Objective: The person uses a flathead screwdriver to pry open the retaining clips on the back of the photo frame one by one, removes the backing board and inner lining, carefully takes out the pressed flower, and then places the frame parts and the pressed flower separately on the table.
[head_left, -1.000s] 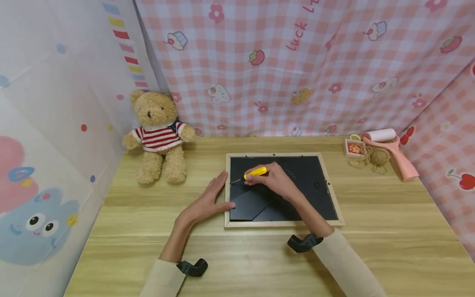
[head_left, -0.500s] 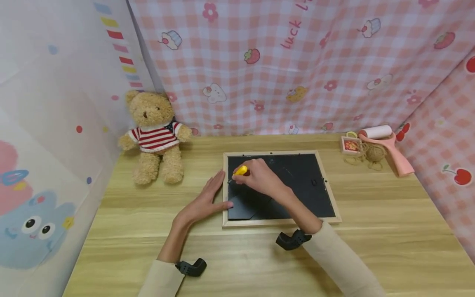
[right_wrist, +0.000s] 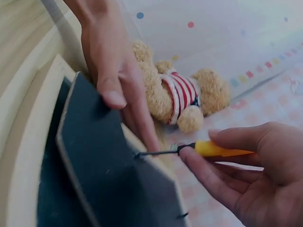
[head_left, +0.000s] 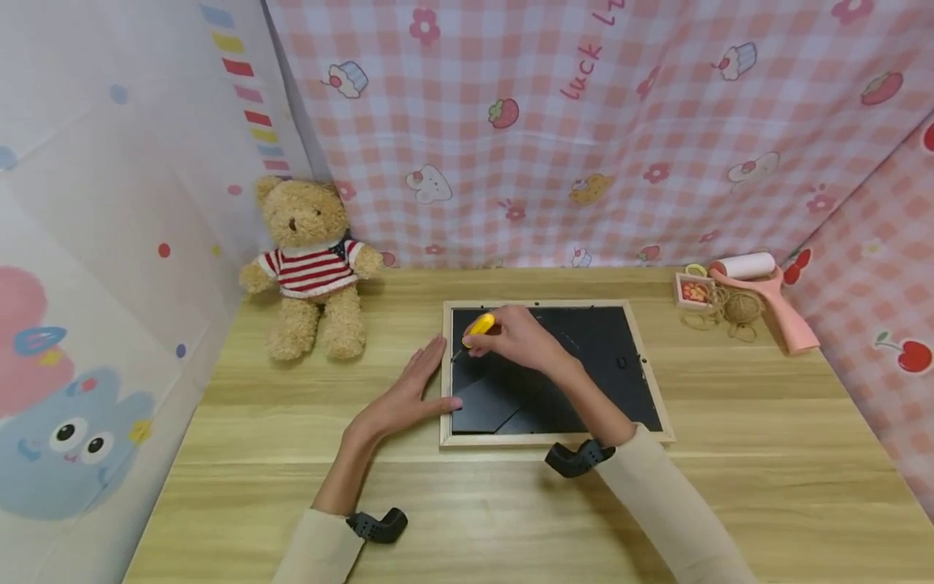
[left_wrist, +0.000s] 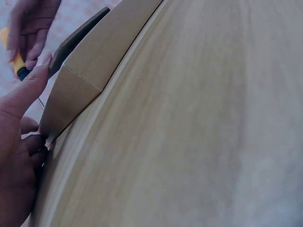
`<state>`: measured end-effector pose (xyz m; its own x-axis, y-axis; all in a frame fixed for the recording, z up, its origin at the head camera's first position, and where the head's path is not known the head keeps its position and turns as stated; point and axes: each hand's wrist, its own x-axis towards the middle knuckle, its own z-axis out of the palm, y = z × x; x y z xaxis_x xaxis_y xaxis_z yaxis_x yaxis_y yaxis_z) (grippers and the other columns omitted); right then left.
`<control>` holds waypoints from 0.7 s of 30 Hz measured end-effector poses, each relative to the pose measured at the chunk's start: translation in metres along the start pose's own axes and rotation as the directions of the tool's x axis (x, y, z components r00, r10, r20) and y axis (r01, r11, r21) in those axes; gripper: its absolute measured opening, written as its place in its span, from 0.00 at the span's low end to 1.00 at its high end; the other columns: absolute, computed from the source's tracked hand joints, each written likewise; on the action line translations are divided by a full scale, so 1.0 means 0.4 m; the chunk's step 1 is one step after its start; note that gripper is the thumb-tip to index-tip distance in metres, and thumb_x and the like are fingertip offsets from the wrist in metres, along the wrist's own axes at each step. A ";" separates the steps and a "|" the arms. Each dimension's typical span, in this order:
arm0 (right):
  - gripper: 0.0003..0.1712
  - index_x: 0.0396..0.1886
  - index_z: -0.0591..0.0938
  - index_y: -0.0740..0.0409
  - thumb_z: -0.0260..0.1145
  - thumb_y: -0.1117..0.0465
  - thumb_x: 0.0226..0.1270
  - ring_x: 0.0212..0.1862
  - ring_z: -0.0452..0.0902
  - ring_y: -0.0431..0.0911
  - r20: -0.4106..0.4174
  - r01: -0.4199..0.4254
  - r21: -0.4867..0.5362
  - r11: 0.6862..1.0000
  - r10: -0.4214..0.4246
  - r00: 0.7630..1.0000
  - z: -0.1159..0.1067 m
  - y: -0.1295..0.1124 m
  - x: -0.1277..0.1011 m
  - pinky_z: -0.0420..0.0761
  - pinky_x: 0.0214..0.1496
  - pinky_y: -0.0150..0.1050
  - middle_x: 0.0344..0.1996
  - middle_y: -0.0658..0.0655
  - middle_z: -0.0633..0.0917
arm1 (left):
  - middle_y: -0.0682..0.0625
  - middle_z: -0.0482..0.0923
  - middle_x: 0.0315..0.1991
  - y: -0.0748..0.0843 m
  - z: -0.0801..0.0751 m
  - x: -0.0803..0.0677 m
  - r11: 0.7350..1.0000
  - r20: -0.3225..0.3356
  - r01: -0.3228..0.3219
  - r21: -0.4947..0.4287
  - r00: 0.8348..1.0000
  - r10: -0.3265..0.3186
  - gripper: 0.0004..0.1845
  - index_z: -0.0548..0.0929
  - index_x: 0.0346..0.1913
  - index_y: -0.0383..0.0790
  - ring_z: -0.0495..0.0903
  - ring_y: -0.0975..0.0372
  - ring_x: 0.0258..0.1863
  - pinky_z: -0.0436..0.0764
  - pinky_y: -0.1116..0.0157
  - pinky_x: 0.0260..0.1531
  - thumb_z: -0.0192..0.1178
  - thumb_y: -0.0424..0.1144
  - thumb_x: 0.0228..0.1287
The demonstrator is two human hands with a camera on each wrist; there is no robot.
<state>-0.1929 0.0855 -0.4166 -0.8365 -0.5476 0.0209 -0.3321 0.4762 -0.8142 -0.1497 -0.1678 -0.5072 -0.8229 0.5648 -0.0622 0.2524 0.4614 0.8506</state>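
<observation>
My right hand (head_left: 521,341) pinched screwdriver (head_left: 477,326), shaft slanting down-left, tip at left rail of frame (head_left: 447,373) on worktop (head_left: 730,487). Left hand (head_left: 409,397) nearer, fingers straight, bracing same rail.

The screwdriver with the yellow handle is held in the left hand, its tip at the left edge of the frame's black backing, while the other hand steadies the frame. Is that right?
Not quite: the right hand holds the yellow-handled screwdriver, as the head view shows. Its tip is at the left edge of the black backing, and the left hand steadies the wooden frame.
</observation>
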 end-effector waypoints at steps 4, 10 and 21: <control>0.11 0.44 0.92 0.71 0.72 0.63 0.78 0.38 0.94 0.56 0.047 0.023 -0.115 0.993 -0.017 0.999 0.007 -0.042 0.019 0.93 0.46 0.42 0.32 0.60 0.94 | 0.43 0.35 0.92 -0.003 0.001 -0.004 1.000 0.003 0.014 -0.002 1.000 -0.014 0.63 0.41 0.91 0.41 0.31 0.48 0.91 0.35 0.44 0.89 0.68 0.67 0.73; 0.12 0.33 0.90 0.65 0.73 0.62 0.78 0.26 0.84 0.42 0.068 0.074 -0.297 0.952 -0.056 0.996 0.024 -0.089 0.036 0.82 0.33 0.30 0.24 0.53 0.90 | 0.45 0.34 0.93 0.006 -0.001 -0.004 1.000 0.011 0.010 -0.006 1.000 -0.010 0.60 0.40 0.92 0.45 0.32 0.50 0.91 0.34 0.46 0.89 0.68 0.63 0.75; 0.14 0.53 0.90 0.73 0.72 0.65 0.78 0.45 0.95 0.60 0.026 -0.075 0.161 0.984 0.072 0.997 -0.004 0.018 -0.011 0.92 0.55 0.52 0.41 0.64 0.95 | 0.41 0.35 0.92 0.005 0.001 -0.002 1.000 -0.002 0.015 0.005 1.000 -0.015 0.62 0.41 0.91 0.40 0.31 0.45 0.91 0.36 0.44 0.89 0.69 0.63 0.74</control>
<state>-0.1925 0.0924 -0.4217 -0.8468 -0.5292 -0.0529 -0.1935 0.3993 -0.8962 -0.1484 -0.1672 -0.5055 -0.8274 0.5567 -0.0740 0.2428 0.4734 0.8468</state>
